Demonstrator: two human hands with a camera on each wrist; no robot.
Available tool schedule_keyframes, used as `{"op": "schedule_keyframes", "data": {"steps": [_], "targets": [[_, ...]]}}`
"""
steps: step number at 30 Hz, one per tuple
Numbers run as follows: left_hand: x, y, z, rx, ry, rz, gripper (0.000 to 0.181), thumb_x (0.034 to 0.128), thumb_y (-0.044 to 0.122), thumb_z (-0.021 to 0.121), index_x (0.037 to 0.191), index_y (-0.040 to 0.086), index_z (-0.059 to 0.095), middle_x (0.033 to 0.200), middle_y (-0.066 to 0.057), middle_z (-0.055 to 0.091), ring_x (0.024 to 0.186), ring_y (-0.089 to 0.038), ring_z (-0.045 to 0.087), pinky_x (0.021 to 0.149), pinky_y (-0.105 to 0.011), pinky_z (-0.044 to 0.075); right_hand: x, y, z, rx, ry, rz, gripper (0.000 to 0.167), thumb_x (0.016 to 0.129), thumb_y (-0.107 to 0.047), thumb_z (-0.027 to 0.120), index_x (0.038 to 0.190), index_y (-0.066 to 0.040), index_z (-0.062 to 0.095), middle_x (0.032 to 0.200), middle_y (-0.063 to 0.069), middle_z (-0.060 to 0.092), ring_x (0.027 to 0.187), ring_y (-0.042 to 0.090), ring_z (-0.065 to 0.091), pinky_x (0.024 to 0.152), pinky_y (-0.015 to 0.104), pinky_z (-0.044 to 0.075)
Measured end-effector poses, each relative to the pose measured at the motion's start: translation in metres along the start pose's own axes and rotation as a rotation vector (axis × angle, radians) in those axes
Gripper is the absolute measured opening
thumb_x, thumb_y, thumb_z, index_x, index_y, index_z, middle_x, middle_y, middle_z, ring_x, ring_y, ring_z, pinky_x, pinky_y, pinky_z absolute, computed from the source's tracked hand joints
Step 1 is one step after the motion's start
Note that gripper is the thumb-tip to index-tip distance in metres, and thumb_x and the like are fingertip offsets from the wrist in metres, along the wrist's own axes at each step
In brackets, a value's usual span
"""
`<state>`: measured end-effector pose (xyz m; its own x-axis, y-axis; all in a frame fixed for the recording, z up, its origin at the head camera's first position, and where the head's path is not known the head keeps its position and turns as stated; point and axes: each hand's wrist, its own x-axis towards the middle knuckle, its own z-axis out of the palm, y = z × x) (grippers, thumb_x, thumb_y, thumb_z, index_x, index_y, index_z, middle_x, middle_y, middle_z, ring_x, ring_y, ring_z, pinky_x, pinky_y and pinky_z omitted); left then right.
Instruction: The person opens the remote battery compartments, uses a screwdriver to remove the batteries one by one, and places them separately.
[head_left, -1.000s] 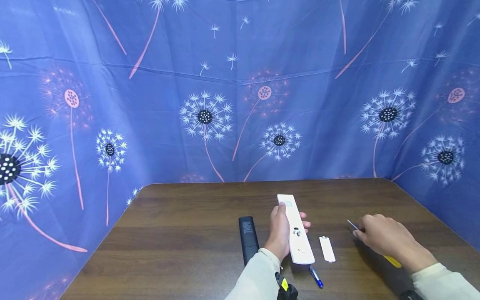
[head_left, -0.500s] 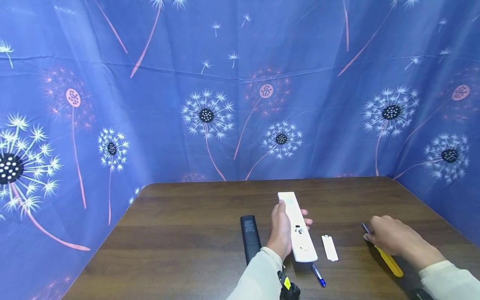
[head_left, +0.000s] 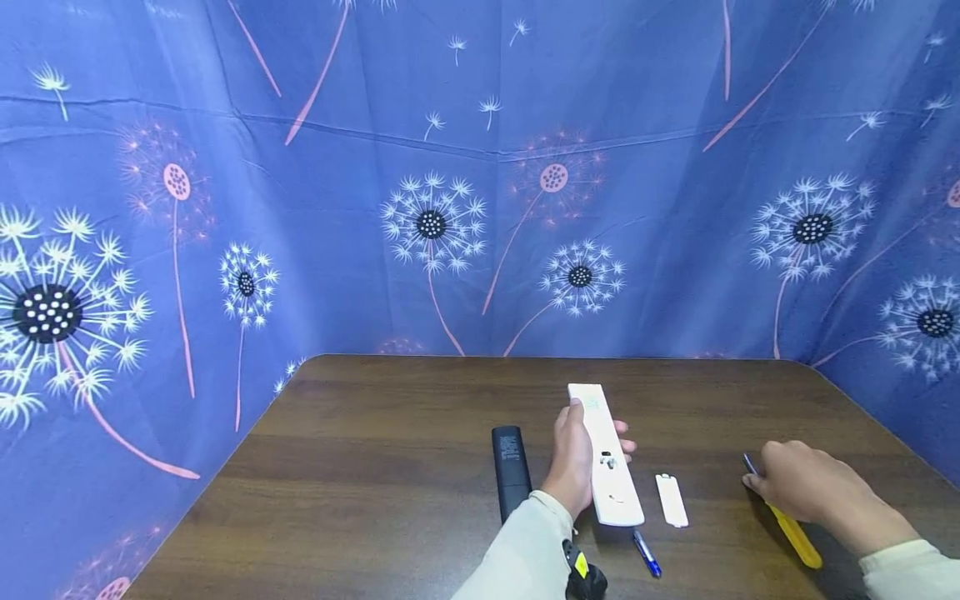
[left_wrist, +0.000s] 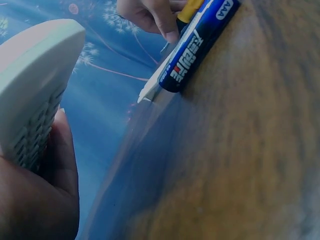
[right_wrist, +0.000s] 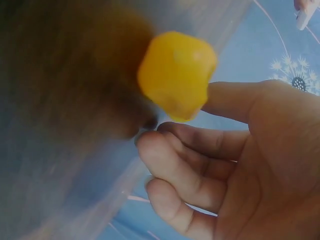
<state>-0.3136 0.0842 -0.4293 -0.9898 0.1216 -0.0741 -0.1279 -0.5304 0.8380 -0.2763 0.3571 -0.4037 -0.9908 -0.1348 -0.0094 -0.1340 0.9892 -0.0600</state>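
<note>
My left hand (head_left: 572, 458) grips a white remote control (head_left: 611, 479), its back facing up with a small dark opening in it. In the left wrist view, rows of buttons show on the remote's underside. My right hand (head_left: 810, 492) is low over the table at the right, thumb and fingers at a screwdriver with a yellow handle (head_left: 797, 537). In the right wrist view the handle's end (right_wrist: 177, 75) shows beside the thumb, the other fingers loosely bent. Between the hands lie a white battery cover (head_left: 671, 500) and a blue AAA battery (left_wrist: 197, 47).
A black remote control (head_left: 511, 467) lies on the brown wooden table (head_left: 360, 475), left of my left forearm. Blue cloth (head_left: 337, 208) with dandelion prints hangs behind and beside the table.
My right hand has moved to the right and lower with the screwdriver, whose handle now shows beside the hand. The left hand keeps its grip on the white remote. The head view has shifted slightly.
</note>
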Motion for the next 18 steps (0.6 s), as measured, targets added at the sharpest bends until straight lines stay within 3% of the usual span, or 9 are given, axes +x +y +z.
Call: {"op": "schedule_keyframes", "data": {"steps": [4, 11, 18], "targets": [[-0.001, 0.0, -0.001, 0.014, -0.011, 0.012, 0.036, 0.1097, 0.037, 0.028, 0.125, 0.008, 0.042, 0.09, -0.019, 0.07, 0.065, -0.026, 0.071, 0.058, -0.038, 0.058, -0.003, -0.002, -0.002, 0.009, -0.012, 0.013, 0.039, 0.093, -0.027, 0.069, 0.067, -0.013, 0.045, 0.064, -0.001, 0.042, 0.057, 0.018, 0.044, 0.054, 0.041, 0.038], [-0.001, 0.001, -0.001, 0.046, -0.012, 0.023, 0.031, 0.1094, 0.03, 0.027, 0.12, 0.005, 0.043, 0.089, -0.017, 0.071, 0.067, -0.03, 0.072, 0.058, -0.04, 0.059, -0.004, -0.003, -0.015, 0.028, -0.101, 0.061, 0.041, 0.097, -0.039, 0.064, 0.069, -0.013, 0.05, 0.065, -0.001, 0.045, 0.059, 0.018, 0.047, 0.059, 0.045, 0.04], [-0.005, -0.002, 0.0, 0.094, -0.022, 0.011, 0.028, 0.1088, 0.025, 0.027, 0.12, 0.005, 0.043, 0.092, -0.018, 0.07, 0.067, -0.03, 0.072, 0.058, -0.04, 0.059, -0.01, -0.003, -0.016, 0.026, -0.117, 0.081, 0.039, 0.097, -0.045, 0.061, 0.069, -0.018, 0.055, 0.067, -0.001, 0.048, 0.066, 0.021, 0.05, 0.06, 0.05, 0.041]]}}
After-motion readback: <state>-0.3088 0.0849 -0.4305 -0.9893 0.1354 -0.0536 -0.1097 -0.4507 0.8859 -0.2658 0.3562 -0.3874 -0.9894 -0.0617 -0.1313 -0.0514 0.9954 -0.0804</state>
